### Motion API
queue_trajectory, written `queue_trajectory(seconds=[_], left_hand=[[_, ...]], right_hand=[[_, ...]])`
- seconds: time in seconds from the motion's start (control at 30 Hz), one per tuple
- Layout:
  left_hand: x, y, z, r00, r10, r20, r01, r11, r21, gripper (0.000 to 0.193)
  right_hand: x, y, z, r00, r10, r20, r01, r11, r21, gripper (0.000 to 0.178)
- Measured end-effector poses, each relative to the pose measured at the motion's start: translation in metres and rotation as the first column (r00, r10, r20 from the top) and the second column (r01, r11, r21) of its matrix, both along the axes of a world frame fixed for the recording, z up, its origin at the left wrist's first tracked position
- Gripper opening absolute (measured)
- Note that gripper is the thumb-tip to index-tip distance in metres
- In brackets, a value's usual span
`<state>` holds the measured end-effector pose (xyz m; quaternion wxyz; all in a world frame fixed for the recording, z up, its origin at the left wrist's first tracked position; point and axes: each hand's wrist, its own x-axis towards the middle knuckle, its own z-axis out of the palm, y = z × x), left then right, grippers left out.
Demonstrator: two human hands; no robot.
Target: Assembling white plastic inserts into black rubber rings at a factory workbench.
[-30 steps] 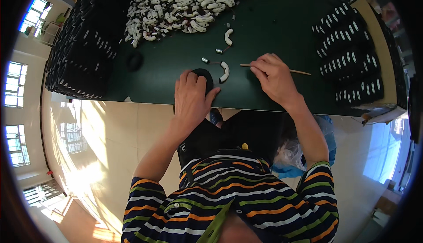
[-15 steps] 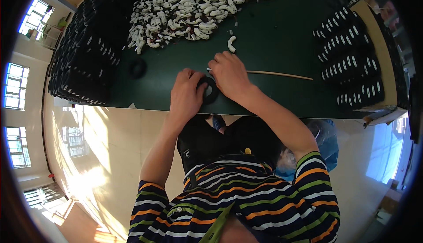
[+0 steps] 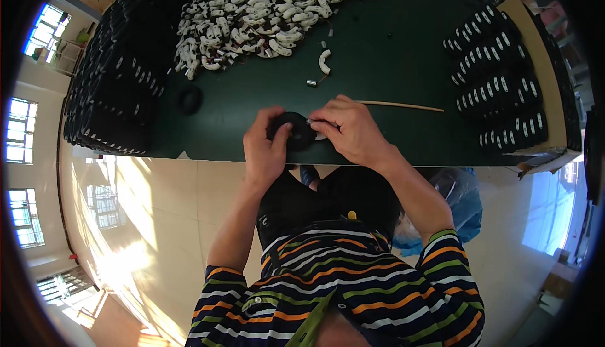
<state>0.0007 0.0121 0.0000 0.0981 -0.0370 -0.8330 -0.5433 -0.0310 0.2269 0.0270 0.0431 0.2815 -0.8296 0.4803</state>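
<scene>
A round black part (image 3: 297, 134) lies near the front edge of the dark green table (image 3: 391, 51). My left hand (image 3: 265, 148) grips its left side. My right hand (image 3: 350, 130) rests on its right side, fingertips pinching a small white curved piece against it. A thin wooden stick (image 3: 400, 105) lies on the table just right of my right hand. One white curved piece (image 3: 324, 62) and a small metal cylinder (image 3: 311, 83) lie loose farther back.
A large heap of white curved pieces (image 3: 271, 7) covers the back of the table. Stacks of black round parts stand at the left (image 3: 120, 76) and at the right (image 3: 501, 89). A single black ring (image 3: 189, 99) lies left of my hands. A blue plastic bag (image 3: 463, 202) sits below the table.
My right hand left the stick on the table, came left onto the black part and now presses a white piece to it. The white pieces near the part are gone from the table.
</scene>
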Motion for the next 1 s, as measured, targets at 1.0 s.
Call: queue_trajectory(seconds=[1.0], left_hand=[[0.021,0.008,-0.002,0.983,-0.13,0.133,0.079,0.939,0.335,0.023]], right_hand=[[0.016,0.01,0.004,0.997,0.036,0.063,-0.031,0.996,-0.084,0.016]])
